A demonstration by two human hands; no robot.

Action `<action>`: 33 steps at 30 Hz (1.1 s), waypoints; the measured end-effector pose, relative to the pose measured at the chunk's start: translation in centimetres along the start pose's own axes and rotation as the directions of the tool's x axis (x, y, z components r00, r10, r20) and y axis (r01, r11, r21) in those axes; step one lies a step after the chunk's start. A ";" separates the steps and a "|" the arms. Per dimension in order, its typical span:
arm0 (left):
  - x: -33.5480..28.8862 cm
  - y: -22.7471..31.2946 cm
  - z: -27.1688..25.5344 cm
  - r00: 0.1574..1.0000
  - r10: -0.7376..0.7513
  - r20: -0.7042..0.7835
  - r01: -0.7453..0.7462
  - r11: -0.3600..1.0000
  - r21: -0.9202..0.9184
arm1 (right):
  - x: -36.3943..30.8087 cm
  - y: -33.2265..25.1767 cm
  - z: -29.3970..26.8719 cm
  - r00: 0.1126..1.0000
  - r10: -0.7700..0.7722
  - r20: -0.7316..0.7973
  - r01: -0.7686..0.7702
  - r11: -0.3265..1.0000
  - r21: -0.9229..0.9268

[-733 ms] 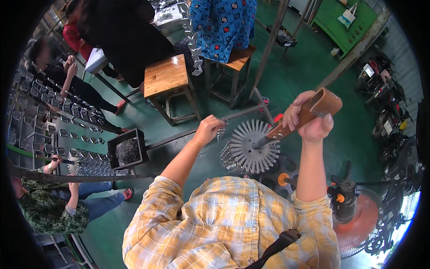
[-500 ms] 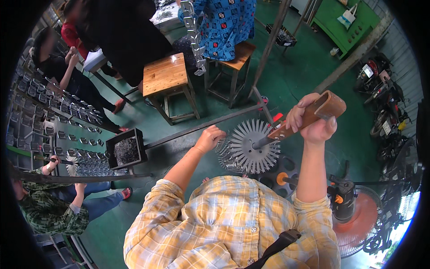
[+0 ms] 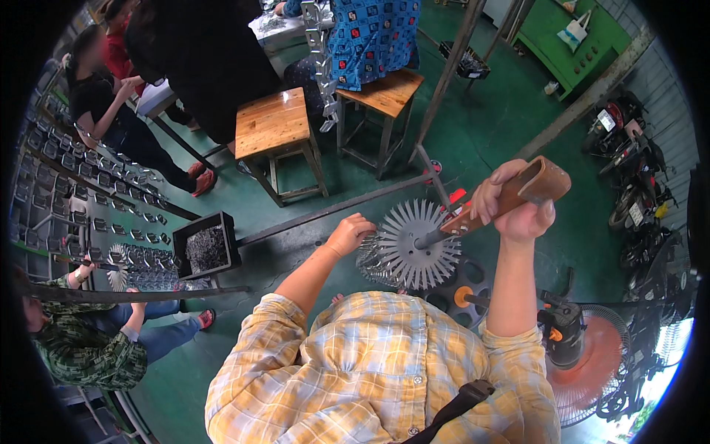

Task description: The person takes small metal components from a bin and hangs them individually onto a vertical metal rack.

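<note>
My right hand (image 3: 518,214) is wrapped round a brown, open-ended handle sleeve (image 3: 543,180). A dark rod runs from this sleeve to the middle of a flat grey metal disc (image 3: 403,260) with long, narrow teeth round its rim. My left hand (image 3: 350,234) is closed at the disc's left side, fingers curled; whatever is in them is hidden. Just below its fingertips, small shiny metal pieces (image 3: 373,265) hang bunched along the disc's left edge.
A black bin of small dark parts (image 3: 208,250) hangs on a metal bar (image 3: 325,212) at left. Beyond stand wooden stools (image 3: 272,122) and seated people. A fan (image 3: 592,362) is at lower right. Another person (image 3: 92,337) works at lower left beside racks of hanging metal pieces.
My left hand has shifted slightly right and down, its fingers still curled. The sleeve in my right hand has dipped a little, and the disc has moved slightly left.
</note>
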State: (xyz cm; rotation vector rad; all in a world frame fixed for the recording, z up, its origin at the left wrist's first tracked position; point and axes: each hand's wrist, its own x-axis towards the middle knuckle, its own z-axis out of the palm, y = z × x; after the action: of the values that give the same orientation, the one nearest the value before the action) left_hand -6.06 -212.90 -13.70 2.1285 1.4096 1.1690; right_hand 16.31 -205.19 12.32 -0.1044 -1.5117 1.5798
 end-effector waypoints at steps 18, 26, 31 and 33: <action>24.6 11.4 -28.2 0.525 0.579 -0.624 -0.139 0.782 0.608 | -1.1 0.4 0.3 0.998 0.055 0.044 -0.063 0.974 0.217; 37.9 18.5 -39.1 0.220 0.702 -0.678 0.055 0.685 0.727 | -1.1 0.4 0.5 0.995 0.094 -0.012 -0.090 0.974 0.209; 40.0 19.4 -40.8 0.567 0.397 -0.722 0.475 0.558 0.680 | -0.9 -0.1 0.5 0.996 0.090 -0.003 -0.087 0.975 0.205; 40.6 19.7 -40.4 0.568 0.298 -0.767 0.567 0.533 0.628 | -1.0 -0.3 0.1 0.996 0.088 -0.010 -0.085 0.977 0.195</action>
State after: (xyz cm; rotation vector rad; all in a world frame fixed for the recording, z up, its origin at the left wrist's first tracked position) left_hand -18.62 -192.67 41.93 1.7922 3.1246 1.7556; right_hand 16.96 -205.98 12.11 -0.0747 -1.3462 1.7831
